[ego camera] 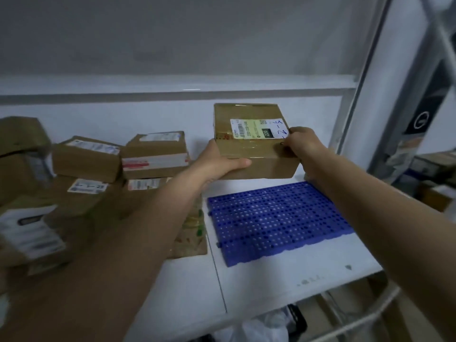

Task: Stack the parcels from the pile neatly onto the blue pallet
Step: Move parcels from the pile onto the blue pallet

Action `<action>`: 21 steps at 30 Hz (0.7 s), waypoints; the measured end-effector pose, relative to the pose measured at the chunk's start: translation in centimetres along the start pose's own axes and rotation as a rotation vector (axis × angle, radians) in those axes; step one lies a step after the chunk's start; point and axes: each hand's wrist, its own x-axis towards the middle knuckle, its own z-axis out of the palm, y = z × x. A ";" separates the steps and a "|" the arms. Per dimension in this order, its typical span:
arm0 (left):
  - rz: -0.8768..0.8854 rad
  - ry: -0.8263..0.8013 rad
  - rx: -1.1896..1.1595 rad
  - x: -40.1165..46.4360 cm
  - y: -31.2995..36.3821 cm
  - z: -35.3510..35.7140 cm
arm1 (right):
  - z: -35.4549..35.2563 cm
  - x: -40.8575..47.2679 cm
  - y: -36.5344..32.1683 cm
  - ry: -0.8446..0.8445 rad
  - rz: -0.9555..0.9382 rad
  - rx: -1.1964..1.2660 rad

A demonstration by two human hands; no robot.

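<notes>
Above the far edge of the blue pallet (276, 218) I see a brown cardboard parcel (251, 141) held in the air, clear of the pallet's surface. Its labelled top faces up and tilts a little toward me, and its long axis runs left to right, roughly along the far wall. My left hand (219, 161) takes it from the left, thumb laid along the near face and the other fingers hidden under or behind the box. My right hand (302, 141) has its grip curled over the near right top corner, beside the white label (259, 128) with blue handwriting. Both hands are grasping the parcel.

The pallet lies flat on the white table (192, 287), its long side also running left to right, bare of boxes. Left of it sits the pile of parcels (118, 161), brown boxes with white labels stacked unevenly, some blurred. A pale wall with a horizontal rail runs behind, and a metal frame (365, 77) rises at the right.
</notes>
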 end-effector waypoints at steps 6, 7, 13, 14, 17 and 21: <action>-0.215 -0.001 -0.121 0.5 -6.8 8.4 | -1.9 2.7 10.0 -0.048 0.140 -0.017; -0.285 0.029 -0.120 0.3 -8.2 9.3 | -1.5 2.9 11.5 -0.071 0.160 -0.015; -0.499 0.140 -0.076 0.2 -15.2 11.3 | 2.1 4.4 17.8 -0.257 0.278 -0.009; -0.520 0.147 -0.058 0.5 -16.1 11.2 | 2.7 4.8 18.4 -0.269 0.292 0.000; -0.590 0.146 -0.019 1.7 -18.2 10.5 | 4.7 6.0 19.7 -0.306 0.328 0.026; -0.569 0.172 -0.084 3.6 -20.1 9.6 | 7.3 8.4 20.7 -0.353 0.334 0.000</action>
